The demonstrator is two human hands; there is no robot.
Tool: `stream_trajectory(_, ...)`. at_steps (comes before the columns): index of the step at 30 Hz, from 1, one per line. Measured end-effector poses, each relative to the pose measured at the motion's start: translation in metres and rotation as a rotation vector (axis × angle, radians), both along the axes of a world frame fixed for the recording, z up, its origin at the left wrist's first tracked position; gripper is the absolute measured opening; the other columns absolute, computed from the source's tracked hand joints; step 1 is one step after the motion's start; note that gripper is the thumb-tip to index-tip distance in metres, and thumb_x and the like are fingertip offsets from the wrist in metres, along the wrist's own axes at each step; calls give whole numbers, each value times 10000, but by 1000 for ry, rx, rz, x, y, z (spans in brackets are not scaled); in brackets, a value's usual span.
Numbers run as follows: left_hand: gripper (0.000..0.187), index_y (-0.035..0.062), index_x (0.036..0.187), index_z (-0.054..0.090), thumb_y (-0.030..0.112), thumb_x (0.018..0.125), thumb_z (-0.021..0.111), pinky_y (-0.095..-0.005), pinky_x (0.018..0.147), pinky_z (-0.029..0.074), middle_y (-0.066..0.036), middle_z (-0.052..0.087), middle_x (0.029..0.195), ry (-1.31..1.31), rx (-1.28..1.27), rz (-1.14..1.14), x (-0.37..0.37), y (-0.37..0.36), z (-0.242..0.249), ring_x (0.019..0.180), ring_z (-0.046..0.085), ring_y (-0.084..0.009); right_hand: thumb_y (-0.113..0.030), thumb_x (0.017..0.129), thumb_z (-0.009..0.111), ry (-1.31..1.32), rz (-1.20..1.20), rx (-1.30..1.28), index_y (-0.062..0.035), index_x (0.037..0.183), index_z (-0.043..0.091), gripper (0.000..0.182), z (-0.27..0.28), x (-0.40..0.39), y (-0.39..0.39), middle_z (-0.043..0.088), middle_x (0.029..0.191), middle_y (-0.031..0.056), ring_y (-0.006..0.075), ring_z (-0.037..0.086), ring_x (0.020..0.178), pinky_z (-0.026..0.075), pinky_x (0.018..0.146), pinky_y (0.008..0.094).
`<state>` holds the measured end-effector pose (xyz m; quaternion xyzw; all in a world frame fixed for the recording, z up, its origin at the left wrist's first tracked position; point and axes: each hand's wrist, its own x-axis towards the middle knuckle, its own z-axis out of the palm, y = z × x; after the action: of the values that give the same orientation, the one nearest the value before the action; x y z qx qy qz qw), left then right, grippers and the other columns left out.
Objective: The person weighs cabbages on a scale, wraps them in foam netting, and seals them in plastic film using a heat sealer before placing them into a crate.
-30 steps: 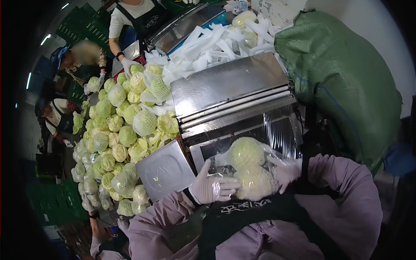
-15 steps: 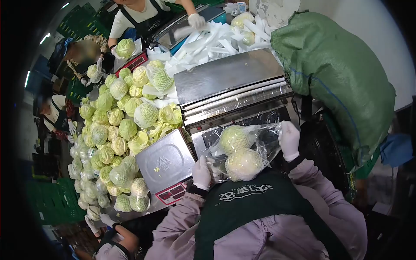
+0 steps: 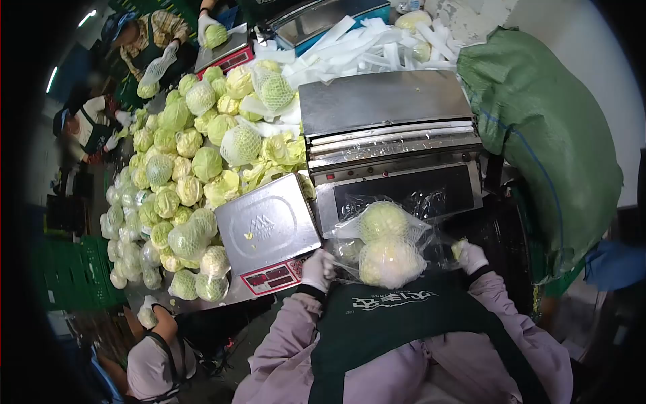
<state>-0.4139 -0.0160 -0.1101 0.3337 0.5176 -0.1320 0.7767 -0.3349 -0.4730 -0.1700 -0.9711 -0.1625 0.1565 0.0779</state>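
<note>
Currently, in the head view, your white-gloved left hand and white-gloved right hand curl closed on opposite sides of the thin, clear plastic film around two round, pale-green cabbages in white mesh sleeves, which lie between your hands at the near side of the boxy, silver metal wrapping machine. You can likely expect a weighty, firm pair in soft mesh and slippery film that could tear, so cup the cabbages from the sides and beneath. You cannot clearly make out each hand's exact grip, the film's edges fade into the dark, and the cabbages' undersides are hidden.
</note>
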Motion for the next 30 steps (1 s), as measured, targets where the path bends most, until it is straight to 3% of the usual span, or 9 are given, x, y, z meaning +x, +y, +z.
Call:
stream_trajectory(5,237,70,802,650,196,918,487,-356,550,478,-79,606,686,-314,323,-510,-8,-76,-202,606,594,-223,-119,813,565,226,145,60,-101,770,616,69,-109,-51,-8,648,752,90,280,623,685,496,609,356)
stream_trajectory(7,293,31,1141,573,236,970,452,-372,779,517,-128,638,984,74,-438,-278,3,-92,-234,867,622,-235,-189,838,529,233,78,-86,-113,773,619,134,-54,-41,25,660,772,105,292,628,710,504,628,370)
stream_trajectory(10,253,82,1087,590,237,1001,410,-316,777,501,-74,638,995,-629,-819,-383,47,-107,-70,861,608,-192,-158,773,561,93,-229,268,-114,767,618,73,-52,-48,22,616,715,90,281,630,720,495,618,396)
stream_trajectory(17,405,65,1283,432,279,951,522,-335,937,436,-93,545,1215,-759,-1036,-526,105,-120,35,1091,517,-183,-54,909,516,-542,-780,794,-10,752,594,181,213,24,57,522,652,35,98,453,574,378,515,325)
stream_trajectory(20,647,57,1427,316,306,904,604,-357,1057,380,-122,465,1372,-878,-965,-842,122,-94,117,1280,441,-210,-90,805,606,-857,-82,661,-51,776,627,52,327,5,77,430,632,9,123,399,523,327,485,276)
stream_trajectory(23,662,29,1442,262,206,899,597,-333,1040,384,-120,420,1405,-343,-863,-1406,115,-87,132,1236,470,-185,-225,686,684,-659,799,357,-85,778,648,171,420,-7,124,367,599,0,180,376,464,329,479,315)
stream_trajectory(27,566,47,1350,414,322,897,613,-319,943,450,-99,533,1266,-628,-714,-1906,117,-122,149,1117,534,-193,-349,614,691,-974,440,350,-129,734,616,261,404,14,190,386,549,26,182,408,432,303,404,339)
stream_trajectory(28,559,50,1346,419,333,900,602,-318,938,453,-97,536,1261,-704,-655,-1998,118,-131,164,1115,538,-193,-269,643,711,-817,787,162,-132,751,610,202,413,51,197,442,546,43,196,475,451,336,398,330)
stream_trajectory(30,549,54,1339,430,356,906,582,-317,927,459,-93,543,1252,-740,-603,-2057,117,-135,187,1109,544,-192,-137,791,687,-730,630,818,-53,778,646,93,339,110,225,613,679,100,265,590,566,456,494,329)
